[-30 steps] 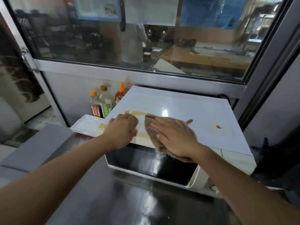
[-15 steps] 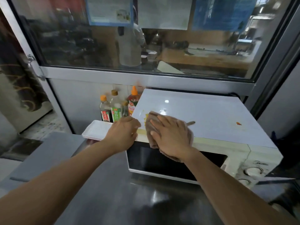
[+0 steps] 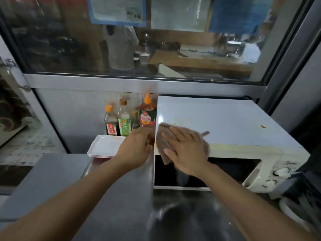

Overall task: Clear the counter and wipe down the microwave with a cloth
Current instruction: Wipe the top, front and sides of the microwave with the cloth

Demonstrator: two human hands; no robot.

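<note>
A white microwave [image 3: 225, 122] stands on the steel counter [image 3: 121, 197], its dark door facing me. My right hand [image 3: 187, 150] lies flat, fingers straight, on a brown cloth [image 3: 162, 136] at the front left corner of the microwave's top; the cloth hangs a little over the front edge. Faint yellow smears [image 3: 178, 123] show just beyond the cloth, and a small orange speck [image 3: 263, 126] sits at the right. My left hand [image 3: 133, 152] hovers against the microwave's left edge, fingers bent loosely toward it, palm hidden, with nothing seen in it.
Several sauce bottles [image 3: 124, 119] stand against the wall left of the microwave. A stack of white trays [image 3: 102, 146] lies in front of them. The microwave's knobs [image 3: 281, 171] are at the right. A glass window [image 3: 156, 49] runs above.
My right hand has slid the cloth left along the top to the front left corner, over the yellow smears. My left hand has left the top and now sits off its left edge.
</note>
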